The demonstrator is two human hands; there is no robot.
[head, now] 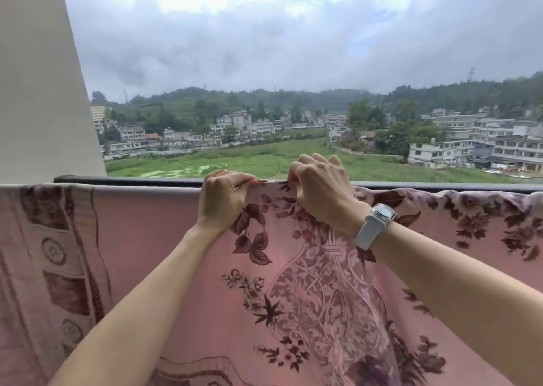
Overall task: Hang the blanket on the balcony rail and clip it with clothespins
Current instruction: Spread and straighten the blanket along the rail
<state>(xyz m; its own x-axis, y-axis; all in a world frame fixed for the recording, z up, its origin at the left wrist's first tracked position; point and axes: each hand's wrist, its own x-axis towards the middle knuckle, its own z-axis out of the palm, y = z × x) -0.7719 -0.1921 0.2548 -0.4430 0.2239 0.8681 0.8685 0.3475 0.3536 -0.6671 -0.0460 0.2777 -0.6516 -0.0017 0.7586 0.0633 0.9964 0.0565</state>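
Pink and maroon-flowered, the blanket (308, 282) already hangs over the dark balcony rail (129, 180), draped down the near side from the wall on your left to the far right edge of view. No clothespin shows anywhere, not even between your fingers, so judge this as the settling step: getting the top fold to sit evenly on the rail before clipping.

To do it well, draw the edge taut along the rail rather than upward, so the gathered ripple to the right flattens out, and keep enough cloth over the far side that the weight balances. Only then free one hand for a pin.

Your left hand (223, 200) is curled tight, thumb and fingertips pinching the blanket's top edge right at the rail, wrist bent up from a forearm that rises from the lower left. Your right hand (320, 188), just beside it, has its knuckles arched above the rail and its fingers hooked down into the same fold; the wrist carries a pale smartwatch (379, 218).
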